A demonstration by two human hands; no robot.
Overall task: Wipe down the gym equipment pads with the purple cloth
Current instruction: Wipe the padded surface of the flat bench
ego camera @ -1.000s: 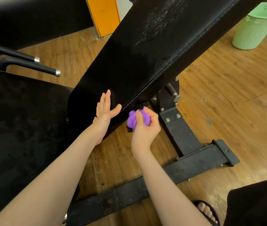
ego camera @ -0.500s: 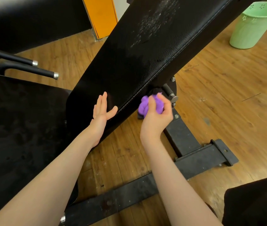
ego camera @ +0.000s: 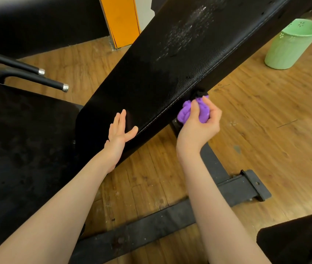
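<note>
A long black back pad (ego camera: 170,60) slants from the centre up to the top right, with pale smears near its upper part. My right hand (ego camera: 199,126) grips a bunched purple cloth (ego camera: 185,112) and holds it against the pad's right side edge, under the stitched seam. My left hand (ego camera: 120,131) lies flat with straight fingers on the pad's lower end. A second black seat pad (ego camera: 18,140) fills the left side.
The bench's black steel base frame (ego camera: 233,185) crosses the wooden floor below my arms. Two black handle bars (ego camera: 37,79) with chrome tips stick out at the left. A green plastic bin (ego camera: 292,44) stands at the right, an orange panel (ego camera: 121,20) behind the bench.
My right hand has slid the purple cloth up along the pad's right side edge, away from the bolted bracket. My left hand stays flat on the pad's lower end.
</note>
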